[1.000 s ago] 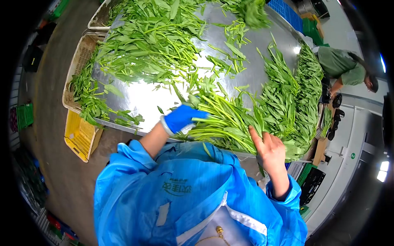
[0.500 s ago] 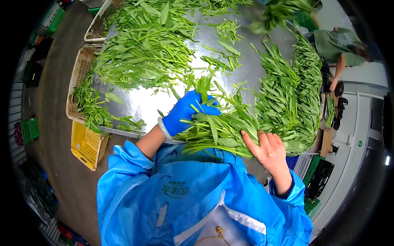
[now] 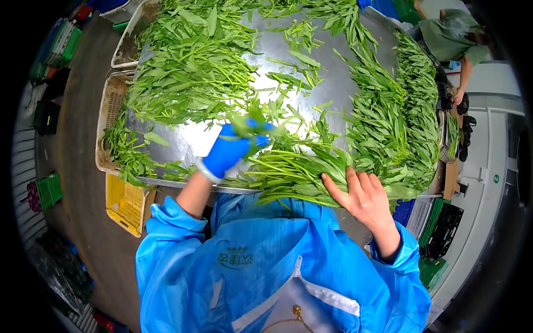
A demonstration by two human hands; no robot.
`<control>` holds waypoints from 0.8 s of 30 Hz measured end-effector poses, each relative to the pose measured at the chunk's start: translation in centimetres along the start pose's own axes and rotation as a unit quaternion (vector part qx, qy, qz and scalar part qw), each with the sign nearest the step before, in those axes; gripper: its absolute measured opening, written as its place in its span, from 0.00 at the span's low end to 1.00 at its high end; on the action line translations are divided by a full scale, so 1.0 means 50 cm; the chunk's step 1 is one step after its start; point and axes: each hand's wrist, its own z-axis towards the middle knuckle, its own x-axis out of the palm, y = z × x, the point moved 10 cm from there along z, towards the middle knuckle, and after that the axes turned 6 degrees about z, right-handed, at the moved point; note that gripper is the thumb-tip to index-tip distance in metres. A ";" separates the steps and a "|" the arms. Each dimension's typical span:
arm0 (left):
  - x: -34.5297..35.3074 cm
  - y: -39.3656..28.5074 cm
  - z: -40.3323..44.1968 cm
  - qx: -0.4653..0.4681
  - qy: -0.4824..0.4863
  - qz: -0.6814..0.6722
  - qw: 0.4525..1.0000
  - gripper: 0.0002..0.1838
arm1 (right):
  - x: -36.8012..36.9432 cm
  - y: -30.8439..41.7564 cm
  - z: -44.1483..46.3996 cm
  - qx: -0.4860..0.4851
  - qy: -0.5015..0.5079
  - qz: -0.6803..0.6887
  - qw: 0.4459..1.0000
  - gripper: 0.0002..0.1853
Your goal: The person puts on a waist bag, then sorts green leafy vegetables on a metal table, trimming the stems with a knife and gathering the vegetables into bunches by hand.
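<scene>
In a blue glove, my left hand (image 3: 230, 147) is closed round a few loose leaves of water spinach (image 3: 244, 129); it is blurred by motion over the table's near part. My bare right hand (image 3: 363, 200) is wrapped over a bunch of water spinach (image 3: 294, 175) at the near table edge, thumb on its near side. The bunch's cut stems point left and its leaves lie to the right, under and beyond my fingers. Just past my right hand, neat rows of water spinach (image 3: 383, 116) lie along the table's right side.
A large loose pile of water spinach (image 3: 194, 72) covers the left of the metal table (image 3: 338, 61), with stray sprigs in the middle. White baskets (image 3: 105, 111) stand against the left edge, a yellow crate (image 3: 125, 205) below. Another person (image 3: 452, 39) works at the far right.
My left hand has drawn back to the left, away from the bunch, with leaves in it. My right hand stays on the bunch. At the far end, a blurred bundle has come down onto the row.
</scene>
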 end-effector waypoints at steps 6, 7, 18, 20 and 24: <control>0.150 0.031 0.006 0.019 0.156 0.069 0.985 0.23 | 0.000 0.005 0.010 -0.021 -0.017 -0.009 1.000 0.32; 0.145 0.037 0.007 0.027 0.149 0.087 0.985 0.21 | 0.007 0.003 0.007 -0.019 -0.011 -0.007 1.000 0.32; 0.175 0.040 0.001 0.118 0.158 0.279 0.940 0.15 | 0.031 0.001 -0.007 -0.008 0.000 0.005 1.000 0.33; 0.167 0.042 0.005 0.118 0.129 0.301 0.938 0.15 | 0.032 -0.003 -0.007 -0.006 0.001 0.013 1.000 0.33; 0.160 0.050 0.012 0.087 0.132 0.277 0.948 0.14 | 0.039 -0.008 -0.008 0.004 0.002 0.024 1.000 0.34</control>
